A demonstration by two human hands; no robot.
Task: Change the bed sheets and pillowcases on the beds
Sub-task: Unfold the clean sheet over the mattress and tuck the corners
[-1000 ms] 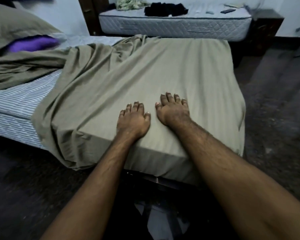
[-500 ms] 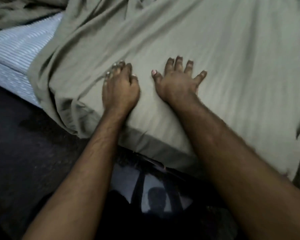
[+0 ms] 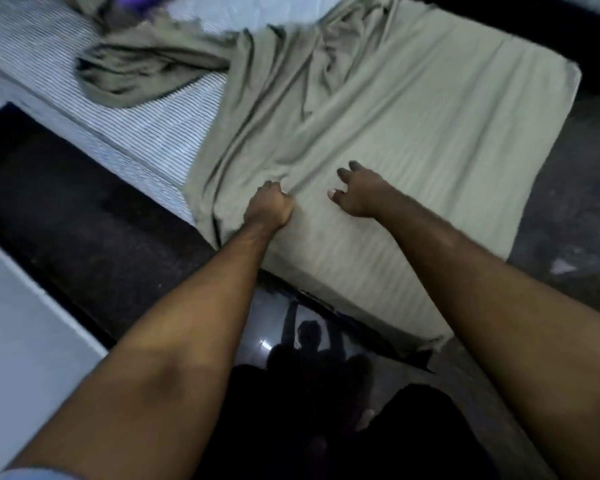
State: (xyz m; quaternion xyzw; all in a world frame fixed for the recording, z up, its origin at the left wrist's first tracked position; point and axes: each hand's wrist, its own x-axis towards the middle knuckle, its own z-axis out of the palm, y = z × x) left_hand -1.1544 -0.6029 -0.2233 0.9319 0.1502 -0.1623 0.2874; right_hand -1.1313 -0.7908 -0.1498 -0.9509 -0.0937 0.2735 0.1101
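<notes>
Purple item (image 3: 136, 0) cut off at top edge, blurred. Left hand (image 3: 269, 207) fingers buried in sheet (image 3: 413, 133) folds. Mattress (image 3: 25, 46) runs off left.

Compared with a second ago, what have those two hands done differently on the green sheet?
The left hand, flat on the olive sheet a second ago, has curled into a fist and grips a bunch of the fabric, which creases toward it. The right hand has lifted its palm and arched its fingers, though contact is unclear. The sheet still covers the foot of the striped mattress, whose left part remains bare.
</notes>
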